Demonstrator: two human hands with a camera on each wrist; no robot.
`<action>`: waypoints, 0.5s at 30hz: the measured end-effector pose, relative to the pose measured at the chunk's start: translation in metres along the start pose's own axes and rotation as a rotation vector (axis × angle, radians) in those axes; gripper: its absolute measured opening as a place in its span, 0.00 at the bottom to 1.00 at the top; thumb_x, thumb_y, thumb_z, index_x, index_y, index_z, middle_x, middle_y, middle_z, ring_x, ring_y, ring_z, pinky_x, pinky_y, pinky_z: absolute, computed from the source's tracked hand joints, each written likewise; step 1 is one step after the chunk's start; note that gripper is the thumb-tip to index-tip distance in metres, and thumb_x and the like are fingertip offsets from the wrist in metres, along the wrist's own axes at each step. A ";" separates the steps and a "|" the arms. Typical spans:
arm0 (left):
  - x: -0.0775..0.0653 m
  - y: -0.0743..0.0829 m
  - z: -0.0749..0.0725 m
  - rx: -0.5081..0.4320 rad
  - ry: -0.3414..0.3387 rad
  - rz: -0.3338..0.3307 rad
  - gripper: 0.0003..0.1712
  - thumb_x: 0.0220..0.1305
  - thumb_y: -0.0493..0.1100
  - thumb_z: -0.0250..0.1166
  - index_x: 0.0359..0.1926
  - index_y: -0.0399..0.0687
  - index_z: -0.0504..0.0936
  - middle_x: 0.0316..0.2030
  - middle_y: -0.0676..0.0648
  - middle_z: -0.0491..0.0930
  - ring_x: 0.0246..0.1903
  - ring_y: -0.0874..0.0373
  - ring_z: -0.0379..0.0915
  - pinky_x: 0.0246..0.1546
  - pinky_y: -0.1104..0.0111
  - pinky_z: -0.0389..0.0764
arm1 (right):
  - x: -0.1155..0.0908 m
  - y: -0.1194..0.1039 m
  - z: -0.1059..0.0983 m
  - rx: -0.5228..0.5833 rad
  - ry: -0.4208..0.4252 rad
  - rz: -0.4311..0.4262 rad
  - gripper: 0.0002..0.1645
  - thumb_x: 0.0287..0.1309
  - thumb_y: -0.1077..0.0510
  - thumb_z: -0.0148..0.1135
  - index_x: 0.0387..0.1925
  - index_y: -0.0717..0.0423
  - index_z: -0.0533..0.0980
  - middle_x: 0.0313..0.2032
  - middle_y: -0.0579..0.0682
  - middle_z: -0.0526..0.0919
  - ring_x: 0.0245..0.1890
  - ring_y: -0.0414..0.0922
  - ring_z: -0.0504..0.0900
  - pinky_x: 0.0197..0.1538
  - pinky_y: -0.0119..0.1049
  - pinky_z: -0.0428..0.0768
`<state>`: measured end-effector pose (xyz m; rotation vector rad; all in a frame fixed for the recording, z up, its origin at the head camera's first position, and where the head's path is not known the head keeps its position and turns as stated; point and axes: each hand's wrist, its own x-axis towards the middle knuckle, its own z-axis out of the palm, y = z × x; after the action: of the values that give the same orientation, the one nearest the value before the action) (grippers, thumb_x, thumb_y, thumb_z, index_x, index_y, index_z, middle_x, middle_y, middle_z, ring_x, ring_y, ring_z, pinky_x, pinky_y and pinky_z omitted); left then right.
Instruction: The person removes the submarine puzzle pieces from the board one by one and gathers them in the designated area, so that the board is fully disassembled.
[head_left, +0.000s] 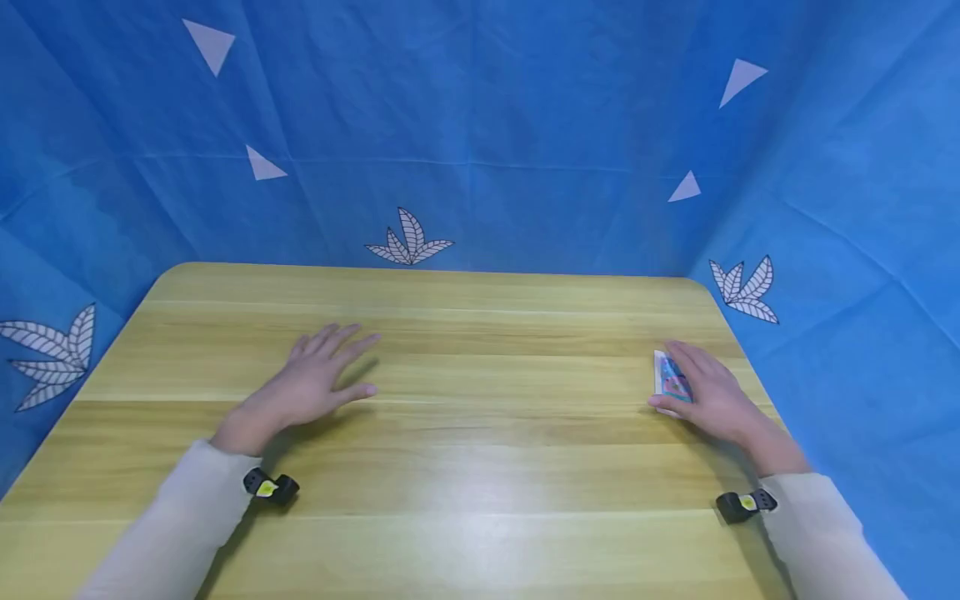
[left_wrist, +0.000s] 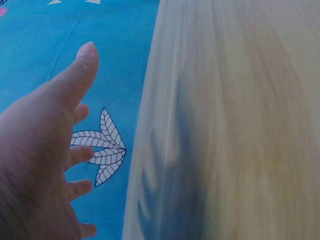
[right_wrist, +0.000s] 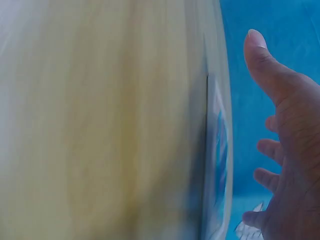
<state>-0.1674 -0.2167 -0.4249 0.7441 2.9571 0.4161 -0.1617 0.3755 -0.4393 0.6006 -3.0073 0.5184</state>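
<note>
A flat printed item [head_left: 669, 379] lies on the wooden table [head_left: 465, 375], directly under the right hand [head_left: 708, 396], in the gap between thumb and forefinger. The right fingers are spread and appear to clear the item; no grip is found. The hand's arch over the item seems meant to span its width, thumb at the near end and fingers at the far end. The table carries the item's full weight, as I judge it.

Well apart, beyond the right thumb's side, the left hand [head_left: 311, 385] hangs above bare wood, fingers fanned and released, holding nothing. Its shadow beneath suggests it is raised, perhaps only for balance.

Not verifiable: the item's right portion, concealed by the right fingers; its print, blurred and too small to read; its thickness; any contact at the right fingertips. Both sleeves [head_left: 180, 517] run out of sight.
</note>
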 end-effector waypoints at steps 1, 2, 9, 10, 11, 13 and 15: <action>0.001 0.001 0.002 -0.003 0.004 -0.001 0.49 0.62 0.76 0.49 0.77 0.61 0.51 0.75 0.40 0.47 0.72 0.34 0.38 0.64 0.31 0.40 | -0.001 0.003 0.000 -0.001 -0.001 0.005 0.57 0.55 0.40 0.69 0.74 0.63 0.52 0.69 0.69 0.57 0.67 0.69 0.54 0.64 0.67 0.54; 0.002 0.003 0.003 -0.008 0.009 0.001 0.49 0.62 0.76 0.49 0.77 0.62 0.51 0.75 0.40 0.48 0.72 0.34 0.38 0.65 0.32 0.40 | -0.003 0.005 -0.001 0.000 -0.005 0.013 0.57 0.55 0.39 0.69 0.74 0.62 0.52 0.69 0.69 0.57 0.67 0.69 0.54 0.64 0.67 0.54; 0.018 0.023 0.012 -0.080 0.037 0.028 0.49 0.62 0.76 0.50 0.77 0.62 0.50 0.74 0.41 0.50 0.72 0.37 0.40 0.67 0.36 0.43 | -0.018 0.016 -0.007 0.002 -0.016 0.051 0.59 0.52 0.40 0.71 0.75 0.61 0.52 0.67 0.71 0.58 0.65 0.71 0.55 0.61 0.69 0.57; 0.020 0.025 0.012 -0.084 0.034 0.029 0.49 0.62 0.76 0.49 0.77 0.61 0.50 0.74 0.41 0.50 0.73 0.38 0.40 0.67 0.36 0.43 | -0.020 0.017 -0.008 0.011 -0.020 0.058 0.59 0.52 0.40 0.71 0.75 0.61 0.52 0.67 0.72 0.57 0.65 0.72 0.55 0.60 0.70 0.57; 0.022 0.027 0.013 -0.085 0.030 0.029 0.49 0.62 0.77 0.48 0.77 0.62 0.50 0.74 0.41 0.50 0.73 0.38 0.40 0.67 0.37 0.43 | -0.021 0.018 -0.009 0.021 -0.026 0.069 0.59 0.52 0.41 0.71 0.75 0.61 0.52 0.67 0.72 0.57 0.65 0.73 0.54 0.60 0.70 0.57; 0.026 0.031 0.014 -0.099 0.020 0.030 0.49 0.62 0.77 0.47 0.77 0.62 0.50 0.74 0.42 0.50 0.73 0.39 0.40 0.68 0.38 0.43 | -0.023 0.020 -0.009 0.039 -0.037 0.083 0.59 0.52 0.41 0.71 0.74 0.63 0.52 0.67 0.74 0.56 0.65 0.74 0.53 0.60 0.71 0.56; 0.029 0.034 0.016 -0.116 0.013 0.032 0.49 0.62 0.77 0.47 0.77 0.61 0.51 0.74 0.42 0.50 0.73 0.39 0.40 0.68 0.38 0.43 | -0.024 0.021 -0.009 0.060 -0.056 0.104 0.60 0.51 0.41 0.72 0.74 0.64 0.52 0.67 0.75 0.54 0.65 0.75 0.52 0.60 0.72 0.55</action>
<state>-0.1754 -0.1705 -0.4308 0.7791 2.9066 0.5917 -0.1476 0.4058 -0.4393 0.4716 -3.0994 0.6087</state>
